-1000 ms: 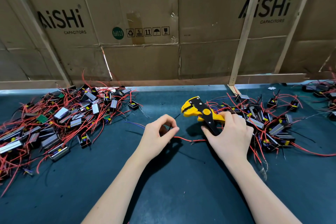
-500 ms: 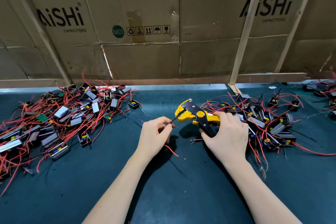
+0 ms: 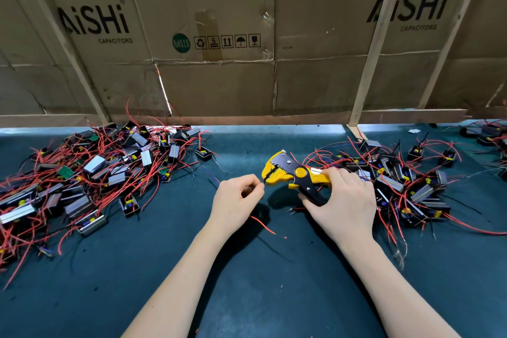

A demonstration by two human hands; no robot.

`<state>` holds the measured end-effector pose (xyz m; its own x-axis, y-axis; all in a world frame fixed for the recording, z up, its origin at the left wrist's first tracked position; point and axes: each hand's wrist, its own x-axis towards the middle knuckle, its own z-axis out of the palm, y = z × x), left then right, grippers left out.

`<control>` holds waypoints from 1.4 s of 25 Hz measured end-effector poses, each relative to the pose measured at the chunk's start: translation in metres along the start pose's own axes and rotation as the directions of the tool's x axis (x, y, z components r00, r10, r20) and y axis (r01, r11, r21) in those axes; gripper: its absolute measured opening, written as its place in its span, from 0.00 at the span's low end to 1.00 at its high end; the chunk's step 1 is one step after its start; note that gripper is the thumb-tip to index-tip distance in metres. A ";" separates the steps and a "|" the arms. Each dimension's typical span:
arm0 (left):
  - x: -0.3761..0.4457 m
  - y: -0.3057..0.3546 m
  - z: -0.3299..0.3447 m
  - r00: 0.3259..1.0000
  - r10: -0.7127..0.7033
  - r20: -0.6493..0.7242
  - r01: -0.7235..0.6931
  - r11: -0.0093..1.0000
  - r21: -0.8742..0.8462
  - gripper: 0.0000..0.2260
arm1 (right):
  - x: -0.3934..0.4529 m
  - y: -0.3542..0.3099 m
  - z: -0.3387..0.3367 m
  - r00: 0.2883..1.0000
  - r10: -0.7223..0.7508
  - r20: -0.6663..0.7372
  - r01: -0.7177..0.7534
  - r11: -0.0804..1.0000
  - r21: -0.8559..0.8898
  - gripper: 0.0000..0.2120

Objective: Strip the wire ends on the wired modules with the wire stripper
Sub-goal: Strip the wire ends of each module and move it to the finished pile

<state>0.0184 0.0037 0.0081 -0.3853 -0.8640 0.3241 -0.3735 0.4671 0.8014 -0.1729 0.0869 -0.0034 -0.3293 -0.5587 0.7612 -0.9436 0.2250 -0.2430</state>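
Hands point(image 3: 346, 202) clenched — stripper point(image 3: 290, 173), wire point(image 3: 262, 225)

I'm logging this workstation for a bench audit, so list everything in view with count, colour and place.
wire stripper: one, yellow and black, centre of the mat, gripped by the right hand
black wire: one, thin, running from the left hand's fingers into the stripper's head
red wire: one, trailing on the mat below the left hand
left pile of modules: many, black and silver with red wires, left of the mat
right pile of modules: many, same colours, right of the mat
mat: one, dark teal, covering the bench
cardboard wall: brown, printed AiSHi, behind the bench
left hand: pinches the black wire
right hand: holds the stripper handles
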 end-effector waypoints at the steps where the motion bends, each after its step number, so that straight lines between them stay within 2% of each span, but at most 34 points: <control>1: 0.000 0.000 -0.001 1.000 -0.002 0.003 0.002 1.000 -0.005 0.11 | 0.000 -0.001 -0.001 1.000 -0.001 0.004 0.001 1.000 0.005 0.23; 7: 0.001 0.001 -0.004 1.000 0.005 0.019 -0.005 1.000 -0.005 0.10 | 0.001 -0.004 -0.005 0.995 0.041 0.092 -0.040 0.999 -0.020 0.21; 11: 0.000 -0.001 -0.006 0.998 0.031 0.047 -0.030 0.999 -0.019 0.14 | -0.001 -0.005 -0.004 0.994 0.052 0.100 -0.046 0.997 -0.054 0.21; 14: 0.002 -0.007 -0.010 0.991 0.029 0.133 -0.013 0.993 -0.117 0.10 | -0.003 -0.002 0.001 0.995 0.060 0.086 -0.052 0.995 -0.090 0.24; 17: 0.003 -0.011 -0.009 0.998 0.001 0.070 0.014 0.976 -0.219 0.04 | -0.002 0.005 0.003 0.993 0.097 0.060 -0.091 0.991 -0.095 0.27; 19: 0.003 -0.007 -0.009 0.999 -0.002 0.047 0.015 0.960 -0.279 0.09 | -0.001 0.007 0.004 0.987 0.134 0.090 -0.127 0.989 -0.079 0.28; 21: 0.005 -0.003 -0.018 0.993 0.013 0.119 0.025 0.948 -0.316 0.18 | -0.001 0.007 0.004 0.980 0.150 0.127 -0.141 0.987 -0.076 0.29; 23: 0.006 -0.005 -0.037 0.963 0.063 0.261 0.033 0.937 -0.349 0.23 | -0.002 0.007 0.005 0.978 0.150 0.144 -0.140 0.987 -0.076 0.28; 26: 0.001 -0.010 -0.067 0.839 0.173 0.515 0.023 0.936 -0.351 0.22 | -0.001 0.008 0.004 0.972 0.175 0.158 -0.167 0.984 -0.058 0.28; 28: -0.002 -0.012 -0.075 0.776 0.178 0.605 0.014 0.954 -0.298 0.19 | 0.001 0.008 0.004 0.970 0.190 0.149 -0.187 0.982 -0.032 0.28; 31: 0.000 -0.014 -0.073 0.762 0.165 0.627 0.004 0.966 -0.260 0.10 | 0.001 0.006 0.003 0.960 0.235 0.154 -0.241 0.970 0.017 0.28; 35: 0.003 -0.014 -0.064 0.800 0.121 0.588 -0.007 0.981 -0.192 0.04 | 0.004 0.004 0.002 0.947 0.277 0.162 -0.303 0.937 0.173 0.27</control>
<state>0.0766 -0.0173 0.0298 -0.8495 -0.5242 0.0600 -0.2019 0.4281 0.8809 -0.1778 0.0841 -0.0028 -0.5787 -0.5964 0.5563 -0.7905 0.2423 -0.5625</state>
